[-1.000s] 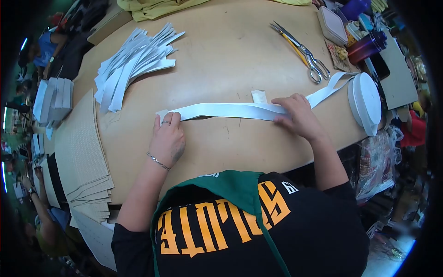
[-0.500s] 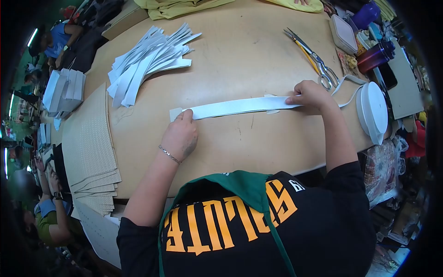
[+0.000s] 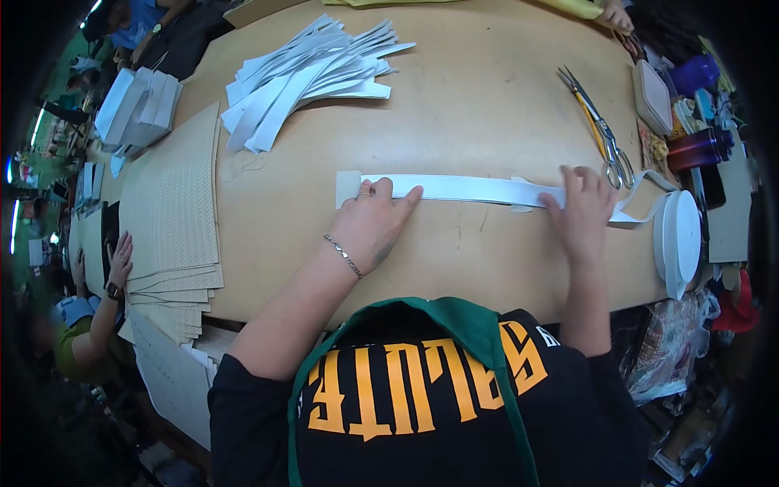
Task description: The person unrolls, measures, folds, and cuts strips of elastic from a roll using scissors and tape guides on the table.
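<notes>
A long white strip [image 3: 471,188] lies along the table in front of me, with what looks like a second layer beneath it. Near its left end, my left hand [image 3: 375,226] presses down with the thumb apart from the bent fingers. Over the right part of the strip is my right hand [image 3: 583,213], its fingers spread and its thumb at the strip's edge. From there a white band [image 3: 641,213] loops to a white roll [image 3: 680,239] at the table's right edge. Pale patches [image 3: 347,188] show on the table by the strip's left end.
A pile of white strips [image 3: 300,81] lies at the back left. Scissors [image 3: 599,126] rest beyond my right hand. Textured sheets [image 3: 174,195] are stacked at left, near white blocks [image 3: 138,109]. A bottle [image 3: 699,148] stands at right. Other people's hands [image 3: 120,260] show at the edges.
My left hand has gone from pinching the strip's left end to pressing on it with the thumb spread. My right hand has opened from its pinch. The whole view has shifted.
</notes>
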